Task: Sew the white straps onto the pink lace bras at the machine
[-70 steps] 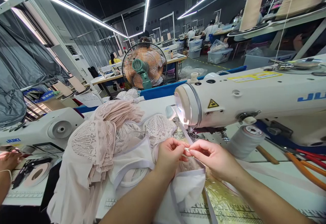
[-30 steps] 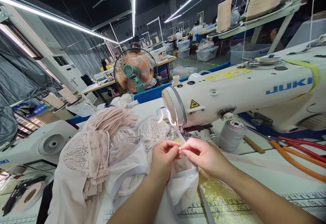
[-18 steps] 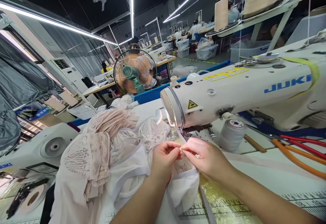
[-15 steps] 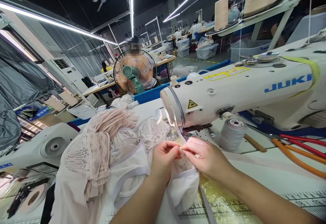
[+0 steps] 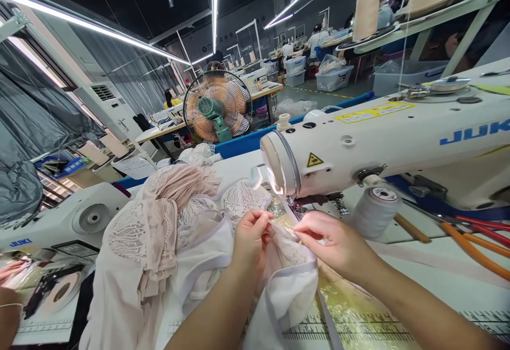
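My left hand (image 5: 252,241) is closed, pinching the upper edge of a pale lace bra (image 5: 294,286) between thumb and fingers. At the bra's other side my right hand (image 5: 332,241) is closed too, with thumb and forefinger on the same edge. The bra hangs from both hands, its lace stretched between them and a white band folding down over the table. Just beyond the fingers stands the lit needle area of a white sewing machine (image 5: 358,143); the needle itself cannot be made out. Left of my hands lies a pile of pale pink and white lace bras (image 5: 159,233).
A grey thread cone (image 5: 376,212) stands right of the machine head, near orange-handled scissors (image 5: 470,249). Ruler markings (image 5: 358,326) run along the table's front. At the left are a second sewing machine (image 5: 85,217) and another person's hand (image 5: 11,270). A fan (image 5: 215,108) stands behind.
My hands have moved slightly apart, spreading the bra's edge between them. The white band has swung out lower left. The view has shifted, and another person's hand shows at the left edge.
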Demonstrator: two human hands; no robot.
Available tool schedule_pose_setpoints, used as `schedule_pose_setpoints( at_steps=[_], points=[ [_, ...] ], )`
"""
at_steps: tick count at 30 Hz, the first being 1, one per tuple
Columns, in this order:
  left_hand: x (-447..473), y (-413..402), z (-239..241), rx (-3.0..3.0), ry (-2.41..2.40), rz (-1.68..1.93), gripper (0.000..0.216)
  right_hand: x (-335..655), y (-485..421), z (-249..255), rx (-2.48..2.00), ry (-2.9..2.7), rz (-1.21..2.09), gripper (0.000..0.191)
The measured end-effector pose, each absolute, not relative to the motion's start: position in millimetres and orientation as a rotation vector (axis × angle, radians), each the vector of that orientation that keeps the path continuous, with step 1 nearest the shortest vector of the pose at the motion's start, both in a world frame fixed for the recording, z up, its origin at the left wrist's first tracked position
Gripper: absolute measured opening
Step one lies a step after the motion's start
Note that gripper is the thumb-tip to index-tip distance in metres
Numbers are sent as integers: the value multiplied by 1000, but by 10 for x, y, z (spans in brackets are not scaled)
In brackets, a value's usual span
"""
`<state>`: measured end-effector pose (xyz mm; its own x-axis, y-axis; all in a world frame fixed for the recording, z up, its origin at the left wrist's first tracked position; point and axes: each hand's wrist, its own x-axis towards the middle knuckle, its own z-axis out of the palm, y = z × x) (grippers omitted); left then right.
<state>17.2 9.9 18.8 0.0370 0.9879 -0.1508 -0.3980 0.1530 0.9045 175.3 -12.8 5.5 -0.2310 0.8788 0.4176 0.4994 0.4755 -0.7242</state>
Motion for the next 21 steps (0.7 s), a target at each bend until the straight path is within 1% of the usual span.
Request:
schedule_pose_setpoints(
  at_steps=[5,10,14,17,21],
  points=[
    [174,100,156,840,947,1206,17,1803,-180,144,-1094,-1781,583,18],
    [219,40,137,913,925,1093,19,1856,-224,154,-912,-1549,565,10],
    [245,-13,186,906,851,962,26,1891,-247,146,-778,-1367,726,7],
    [253,-38,216,940,828,901,31,1915,-270,174,-733,-1231,878,12],
    [250,-62,225,999,775,811,32,1938,-306,229,-712,-1066,1174,21]
  ],
)
